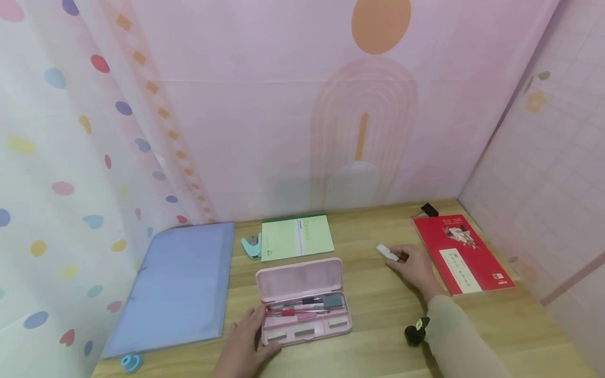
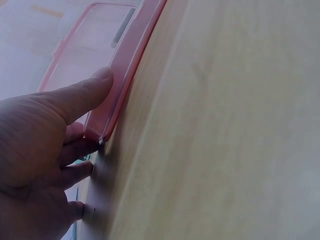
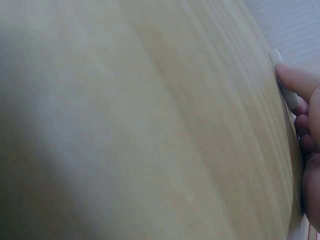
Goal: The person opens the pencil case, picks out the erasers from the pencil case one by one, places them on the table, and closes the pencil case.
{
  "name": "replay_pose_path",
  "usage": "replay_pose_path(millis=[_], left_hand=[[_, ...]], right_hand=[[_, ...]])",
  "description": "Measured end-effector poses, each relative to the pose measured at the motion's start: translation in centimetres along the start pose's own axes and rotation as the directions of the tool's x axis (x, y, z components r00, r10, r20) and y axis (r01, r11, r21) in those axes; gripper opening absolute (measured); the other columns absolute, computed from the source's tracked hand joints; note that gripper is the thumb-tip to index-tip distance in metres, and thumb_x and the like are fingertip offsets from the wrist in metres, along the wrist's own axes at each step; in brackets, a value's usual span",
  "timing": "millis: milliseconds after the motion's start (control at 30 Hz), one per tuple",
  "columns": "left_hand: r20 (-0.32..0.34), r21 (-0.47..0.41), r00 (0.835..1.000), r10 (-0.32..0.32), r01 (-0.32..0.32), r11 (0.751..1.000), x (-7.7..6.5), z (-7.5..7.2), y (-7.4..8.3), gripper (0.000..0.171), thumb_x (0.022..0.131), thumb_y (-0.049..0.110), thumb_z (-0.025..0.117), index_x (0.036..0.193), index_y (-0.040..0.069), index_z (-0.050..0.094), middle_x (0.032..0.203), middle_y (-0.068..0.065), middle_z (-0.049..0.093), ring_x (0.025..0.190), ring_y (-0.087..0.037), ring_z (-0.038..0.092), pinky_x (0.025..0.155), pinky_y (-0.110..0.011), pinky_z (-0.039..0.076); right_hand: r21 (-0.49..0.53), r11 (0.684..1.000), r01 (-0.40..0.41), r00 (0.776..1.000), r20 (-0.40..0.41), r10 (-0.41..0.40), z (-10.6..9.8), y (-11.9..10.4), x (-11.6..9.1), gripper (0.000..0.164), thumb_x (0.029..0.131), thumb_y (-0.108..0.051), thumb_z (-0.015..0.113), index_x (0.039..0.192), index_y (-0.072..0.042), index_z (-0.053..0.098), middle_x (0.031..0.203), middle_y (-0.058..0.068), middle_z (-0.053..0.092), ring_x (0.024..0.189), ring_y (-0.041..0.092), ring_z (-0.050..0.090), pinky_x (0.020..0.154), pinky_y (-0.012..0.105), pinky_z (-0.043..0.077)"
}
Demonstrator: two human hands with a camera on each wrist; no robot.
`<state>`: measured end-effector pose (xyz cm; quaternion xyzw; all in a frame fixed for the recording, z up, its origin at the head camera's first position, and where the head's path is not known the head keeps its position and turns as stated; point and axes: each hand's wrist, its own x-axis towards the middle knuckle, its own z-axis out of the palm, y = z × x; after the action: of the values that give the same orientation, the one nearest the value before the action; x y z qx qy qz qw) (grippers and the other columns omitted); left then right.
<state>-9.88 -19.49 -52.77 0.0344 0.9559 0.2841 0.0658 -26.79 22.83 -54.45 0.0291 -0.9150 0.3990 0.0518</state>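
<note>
A pink pencil case lies on the table with its lid up. Inside are pens, a grey-blue block and small whitish blocks in the front compartments. My left hand holds the case by its left end, thumb on the front wall near the corner and fingers along the side; the left wrist view shows the thumb against the pink wall. Further right, my right hand pinches a white eraser between thumb and fingers, low over the table. In the right wrist view the eraser shows edge-on.
On the left lie a blue folder and a light-blue ring-shaped piece. Behind the case are a green notepad and a teal stapler. To the right lie a red booklet and a black binder clip.
</note>
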Motion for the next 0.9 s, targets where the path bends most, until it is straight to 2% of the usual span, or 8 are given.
replay_pose_path(millis=[267,433,567,733,833,900], left_hand=[[-0.021,-0.031,1.000,0.017,-0.018,0.999,-0.2,-0.1,0.4,0.097,0.076,0.060,0.069,0.148,0.006,0.034,0.150,-0.014,0.036,0.139,-0.041,0.026,0.107,-0.069,0.011],[-0.022,-0.036,0.999,0.024,-0.025,0.999,-0.3,-0.1,0.2,0.098,0.074,0.061,0.069,0.148,0.007,0.035,0.150,-0.013,0.037,0.139,-0.040,0.026,0.107,-0.069,0.011],[-0.015,-0.038,1.000,0.026,-0.027,0.999,-0.3,0.1,0.0,0.098,0.074,0.062,0.069,0.149,0.008,0.035,0.150,-0.012,0.038,0.139,-0.040,0.026,0.106,-0.070,0.011],[-0.013,-0.044,1.000,0.018,-0.018,0.999,-0.3,0.1,0.0,0.098,0.075,0.061,0.069,0.149,0.008,0.034,0.151,-0.012,0.037,0.140,-0.039,0.025,0.107,-0.069,0.010],[-0.023,-0.032,0.999,0.026,-0.027,0.999,-0.3,0.0,0.0,0.098,0.075,0.062,0.068,0.148,0.007,0.035,0.151,-0.011,0.036,0.140,-0.039,0.026,0.108,-0.068,0.011],[-0.026,-0.022,0.999,0.026,-0.027,0.999,-0.3,-0.2,-0.1,0.098,0.075,0.062,0.068,0.149,0.007,0.035,0.151,-0.011,0.037,0.140,-0.038,0.026,0.108,-0.068,0.012]], right_hand=[[-0.011,1.000,-0.002,1.000,0.013,0.003,-0.2,-0.1,0.0,0.038,0.079,-0.030,0.080,0.108,-0.008,0.070,0.100,0.007,0.068,0.089,0.020,0.060,0.075,0.034,0.050],[0.008,1.000,-0.016,0.999,0.028,0.016,-0.2,0.2,-0.2,0.041,0.079,-0.033,0.080,0.110,-0.010,0.069,0.104,0.007,0.067,0.092,0.021,0.061,0.078,0.035,0.051],[0.060,0.996,-0.059,0.997,0.055,0.056,-0.4,0.6,-0.2,0.046,0.078,-0.038,0.080,0.114,-0.011,0.068,0.108,0.007,0.066,0.097,0.022,0.060,0.083,0.037,0.050],[0.167,0.980,-0.106,0.992,0.080,0.093,-1.0,0.3,-0.2,0.057,0.083,-0.043,0.074,0.127,-0.009,0.060,0.118,0.012,0.063,0.109,0.027,0.057,0.093,0.043,0.047],[0.178,0.980,-0.087,0.996,0.044,0.080,-1.2,-0.3,-0.5,0.055,0.086,-0.041,0.071,0.129,-0.008,0.059,0.119,0.012,0.062,0.108,0.026,0.057,0.092,0.041,0.049],[0.156,0.987,-0.032,0.999,0.019,0.029,-0.8,-1.2,-1.0,0.050,0.087,-0.036,0.072,0.126,-0.007,0.061,0.114,0.013,0.063,0.102,0.025,0.058,0.086,0.037,0.051]])
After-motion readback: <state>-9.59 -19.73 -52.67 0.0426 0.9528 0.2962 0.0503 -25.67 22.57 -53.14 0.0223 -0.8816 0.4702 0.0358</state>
